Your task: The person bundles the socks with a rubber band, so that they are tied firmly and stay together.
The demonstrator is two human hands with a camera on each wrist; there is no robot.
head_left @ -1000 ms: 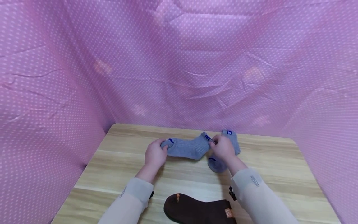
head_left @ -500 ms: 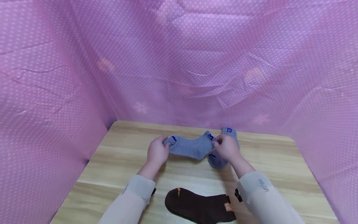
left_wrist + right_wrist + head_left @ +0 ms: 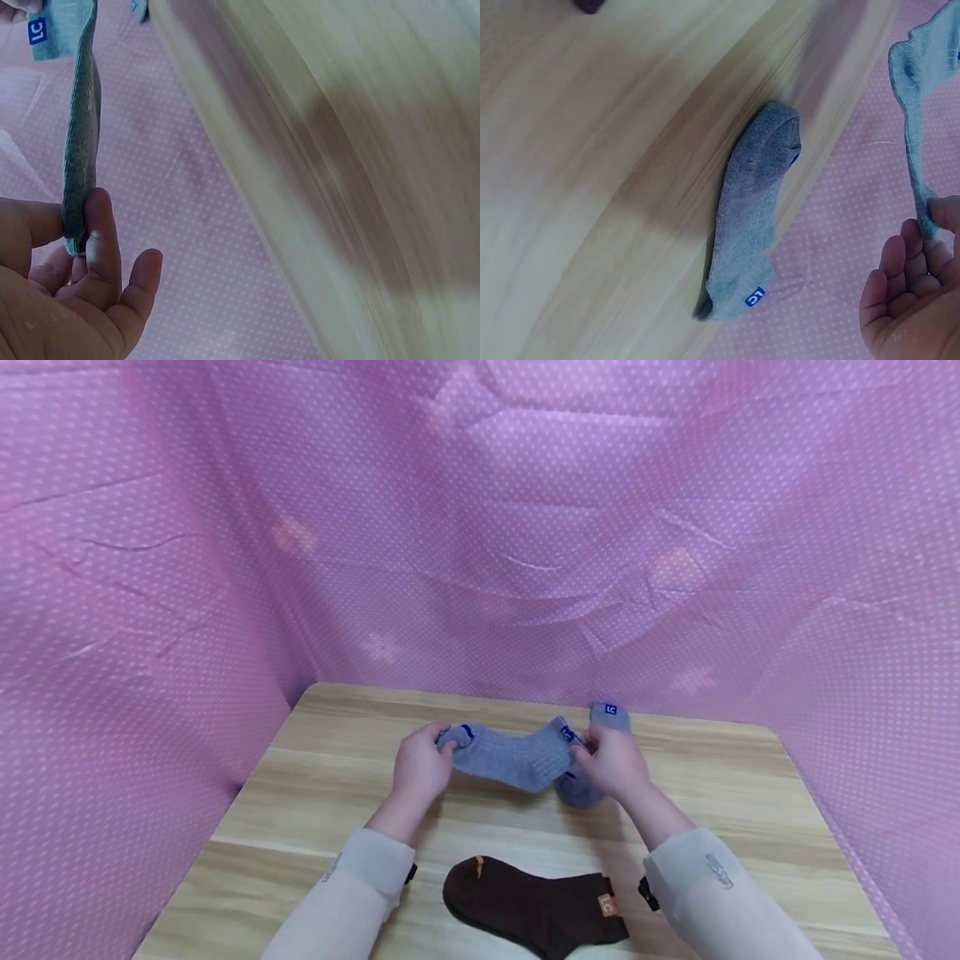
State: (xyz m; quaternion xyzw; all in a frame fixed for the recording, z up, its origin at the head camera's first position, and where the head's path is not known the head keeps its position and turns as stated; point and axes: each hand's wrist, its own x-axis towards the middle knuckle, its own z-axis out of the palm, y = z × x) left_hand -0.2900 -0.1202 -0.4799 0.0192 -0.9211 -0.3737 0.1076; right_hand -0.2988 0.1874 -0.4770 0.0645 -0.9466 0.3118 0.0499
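Observation:
A light grey-blue sock with a blue "LC" label is stretched sideways between my two hands, raised over the table. My left hand pinches its toe end, thumb against fingers, as the left wrist view also shows on the sock. My right hand pinches the cuff beside the label. Behind and below that hand a second grey sock lies on the table, partly covered in the head view. The right wrist view shows this lying sock whole, its own "LC" label at the cuff.
A dark brown sock with orange toe mark and orange label lies flat at the front of the wooden table. A pink dotted cloth hangs around the table's back and sides.
The held sock has shifted slightly to the right with both hands, which keep their pinch on it. The right hand now covers more of the lying grey sock.

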